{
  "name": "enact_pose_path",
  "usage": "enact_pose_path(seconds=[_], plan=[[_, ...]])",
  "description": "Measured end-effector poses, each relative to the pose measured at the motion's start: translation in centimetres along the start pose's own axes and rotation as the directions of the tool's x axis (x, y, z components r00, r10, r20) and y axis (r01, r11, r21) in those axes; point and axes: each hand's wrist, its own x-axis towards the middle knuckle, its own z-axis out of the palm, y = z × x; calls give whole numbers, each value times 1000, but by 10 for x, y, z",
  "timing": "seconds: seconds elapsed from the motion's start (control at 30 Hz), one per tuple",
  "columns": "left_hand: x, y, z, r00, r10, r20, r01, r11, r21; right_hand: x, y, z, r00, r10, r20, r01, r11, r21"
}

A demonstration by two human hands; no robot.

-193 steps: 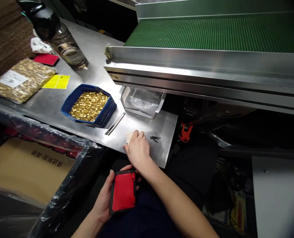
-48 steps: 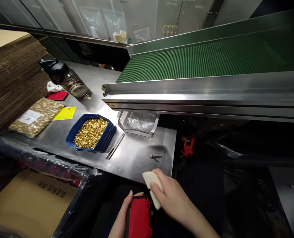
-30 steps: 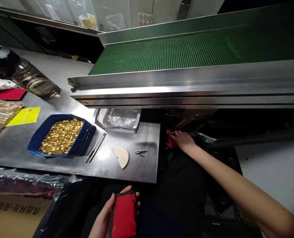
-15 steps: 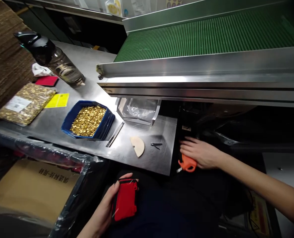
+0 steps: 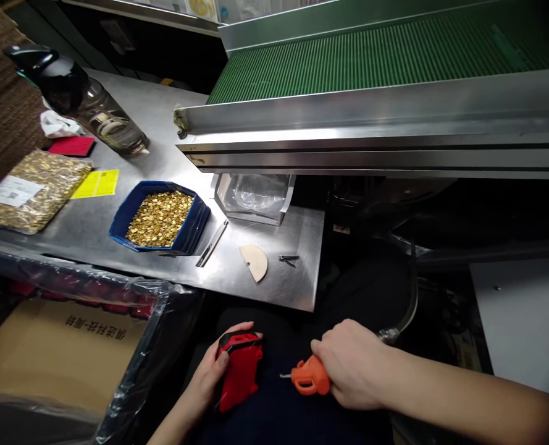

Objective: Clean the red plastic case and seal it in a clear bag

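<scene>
While our left hand [image 5: 209, 371] closes round the left edge of a red-and-black case [image 5: 241, 378], thumb on its face, our right hand [image 5: 355, 364] is wrapped about an orange gun-shaped tool [image 5: 312, 376], its thin nozzle pointing at the case.
Nozzle and case: apart, a short gap between them.
Both held items: above our dark-clothed lap [image 5: 283, 414], nearer us than the front edge of the steel table [image 5: 302, 225]; case tilted.
Hose [image 5: 414, 290]: one, with metal fitting, curving up behind our right hand.
On the table we list: pale half-disc [image 5: 255, 262], near the front edge; small metal clippers [image 5: 289, 259], near the right-hand edge; slim silver tool [image 5: 212, 243], aslant, just beside the blue bin [image 5: 195, 232].
Gold pieces [image 5: 160, 219]: within that bin.
Grey tray [image 5: 251, 216]: partly beneath the conveyor [image 5: 348, 62], whose metal frame bounds our room at the far side.
Lined box [image 5: 138, 364]: at left, a dark gap between its rim and our left forearm.
</scene>
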Motion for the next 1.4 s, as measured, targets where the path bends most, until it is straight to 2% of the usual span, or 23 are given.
enact_pose_path(seconds=[0.1, 0.2, 0.3, 0.4, 0.47, 0.57, 0.63, 0.7, 0.77, 0.83, 0.87, 0.9, 0.93, 0.97, 1.0, 1.03, 1.07, 1.13, 1.17, 1.23, 1.33, 1.4], plan=[[1, 0, 0, 1000, -10, -10, 11, 999, 53, -7, -4, -19, 998, 56, 17, -57, 997, 48], [3, 0, 0, 999, -30, -12, 30, 998, 48, -7, -6, -28, 996, 90, 22, -91, 995, 51], [2, 5, 3, 998, -64, 29, 63, 998, 22, -4, -8, -30, 996, 48, 79, -51, 998, 41], [-4, 21, 11, 985, -112, 132, 109, 994, 33, -6, -4, -33, 994, -12, 107, 11, 1000, 12], [-9, 36, 19, 971, -132, 200, 104, 984, 145, -14, 3, -39, 993, -47, 109, 44, 999, 31], [-13, 57, 32, 950, -178, 257, 79, 932, 353, -28, 19, -54, 995, -88, 39, 82, 989, 126], [-14, 63, 36, 926, -207, 314, 73, 918, 389, -35, 30, -62, 996, -91, -17, 92, 981, 173], [-13, 63, 36, 905, -191, 381, 88, 959, 270, -36, 38, -65, 995, -74, -64, 85, 978, 191], [-12, 56, 34, 930, -101, 355, 106, 994, 3, -33, 44, -61, 994, -53, -94, 71, 979, 190], [-12, 47, 32, 980, -43, 195, 98, 954, -284, -28, 46, -51, 994, -48, -93, 66, 978, 196], [-12, 43, 32, 994, -48, 95, 80, 926, -368, -26, 46, -45, 995, -55, -84, 71, 976, 203], [-12, 40, 32, 998, -62, 7, 60, 923, -380, -25, 45, -39, 995, -63, -71, 77, 974, 215], [-12, 37, 33, 995, -66, -72, 40, 950, -311, -25, 43, -33, 996, -67, -62, 80, 971, 226], [-11, 34, 35, 989, -40, -143, 17, 988, -155, -25, 41, -28, 996, -72, -56, 83, 968, 235], [-10, 33, 38, 983, 16, -182, -3, 997, 72, -26, 39, -25, 996, -74, -54, 85, 968, 237], [-8, 32, 40, 981, 87, -172, -27, 946, 322, -27, 38, -23, 996, -72, -55, 83, 969, 232], [-7, 31, 43, 983, 140, -115, -56, 838, 543, -28, 36, -24, 996, -60, -60, 72, 973, 218], [-2, 33, 50, 988, 146, 39, -119, 593, 796, -28, 32, -29, 998, -11, -62, 21, 986, 166], [0, 35, 54, 987, 113, 111, -154, 513, 844, -27, 30, -33, 999, 17, -51, -10, 991, 135], [6, 41, 60, 978, 62, 200, -207, 441, 874, -22, 22, -42, 999, 49, -16, -48, 996, 78], [12, 51, 63, 956, -2, 292, -262, 438, 860, -13, 12, -48, 999, 24, 43, -25, 999, 24], [12, 55, 57, 959, -22, 283, -237, 487, 841, -8, 16, -44, 1000, 22, 9, -22, 1000, 9]])
